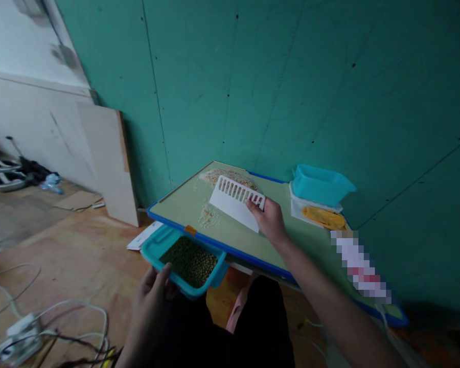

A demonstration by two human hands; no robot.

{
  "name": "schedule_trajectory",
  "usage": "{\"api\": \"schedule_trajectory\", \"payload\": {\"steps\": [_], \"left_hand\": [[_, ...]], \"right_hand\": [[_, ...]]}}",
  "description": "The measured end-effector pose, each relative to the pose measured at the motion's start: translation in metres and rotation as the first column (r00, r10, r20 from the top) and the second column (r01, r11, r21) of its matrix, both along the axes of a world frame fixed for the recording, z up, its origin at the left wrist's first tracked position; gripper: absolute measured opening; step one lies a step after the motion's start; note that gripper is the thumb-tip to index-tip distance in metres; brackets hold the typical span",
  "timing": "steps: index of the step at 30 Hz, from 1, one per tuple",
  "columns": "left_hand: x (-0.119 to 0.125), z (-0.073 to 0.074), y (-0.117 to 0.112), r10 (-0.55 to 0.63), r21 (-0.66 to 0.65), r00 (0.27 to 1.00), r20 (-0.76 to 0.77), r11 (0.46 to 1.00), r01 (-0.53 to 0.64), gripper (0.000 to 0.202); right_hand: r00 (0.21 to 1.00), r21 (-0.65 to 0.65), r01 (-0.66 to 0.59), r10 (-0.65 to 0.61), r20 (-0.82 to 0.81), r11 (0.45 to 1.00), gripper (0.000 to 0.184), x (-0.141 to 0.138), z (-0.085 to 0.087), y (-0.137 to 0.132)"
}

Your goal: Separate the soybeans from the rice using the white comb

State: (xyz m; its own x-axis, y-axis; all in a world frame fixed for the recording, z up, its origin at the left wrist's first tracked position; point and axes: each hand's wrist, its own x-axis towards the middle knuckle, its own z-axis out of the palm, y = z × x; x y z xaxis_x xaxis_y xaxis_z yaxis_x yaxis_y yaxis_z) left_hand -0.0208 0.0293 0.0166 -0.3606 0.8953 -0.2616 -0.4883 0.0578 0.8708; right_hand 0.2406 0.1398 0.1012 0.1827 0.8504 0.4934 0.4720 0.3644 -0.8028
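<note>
My right hand (pixel 270 217) grips a flat white plastic scraper (pixel 233 207) with a row of slots along its upper edge. The scraper is tilted over the pale green tabletop (pixel 184 201). Behind it lies a heap of mixed pale and orange grains (pixel 230 177), and a smaller scatter of grains (pixel 209 215) sits to its left. My left hand (pixel 155 286) is closed on the near left rim of a teal plastic container (pixel 220 271), below the table's front edge. Inside it are dark green beans (pixel 182 260) beside tan beans (pixel 203 267).
At the table's right end, a second teal container (pixel 322 185) stands on a white tray, with a yellow-orange item (pixel 324 217) beside it. A green wall (pixel 291 92) rises behind the table. Cables and a power strip (pixel 21 332) lie on the floor at left.
</note>
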Motion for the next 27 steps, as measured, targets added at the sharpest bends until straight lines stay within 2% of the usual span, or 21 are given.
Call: {"api": "schedule_trajectory", "payload": {"steps": [6, 11, 14, 20, 27], "left_hand": [[-0.008, -0.006, 0.002, -0.084, 0.029, 0.996, -0.035, 0.996, 0.085, 0.037], [-0.011, -0.007, 0.0, -0.076, 0.071, 0.996, -0.05, 0.994, 0.08, 0.034], [-0.011, -0.004, -0.002, -0.094, 0.059, 0.993, -0.073, 0.993, 0.099, 0.036], [-0.008, 0.003, -0.004, -0.127, 0.037, 0.99, -0.068, 0.991, 0.129, 0.039], [-0.008, -0.003, -0.003, -0.141, 0.084, 0.99, -0.009, 0.986, 0.141, 0.035]], "right_hand": [[0.997, -0.024, -0.082, 0.082, -0.001, 0.996, 0.034, -0.019, -0.001, 0.008], [0.993, -0.05, -0.117, 0.117, 0.009, 0.992, 0.035, -0.028, 0.0, 0.009], [0.989, -0.065, -0.146, 0.145, -0.021, 0.987, 0.037, -0.029, 0.0, 0.01], [0.99, -0.04, -0.123, 0.12, -0.073, 0.992, 0.041, -0.024, -0.003, 0.017], [0.986, -0.067, -0.151, 0.145, -0.084, 0.986, 0.043, -0.025, -0.01, 0.021]]}}
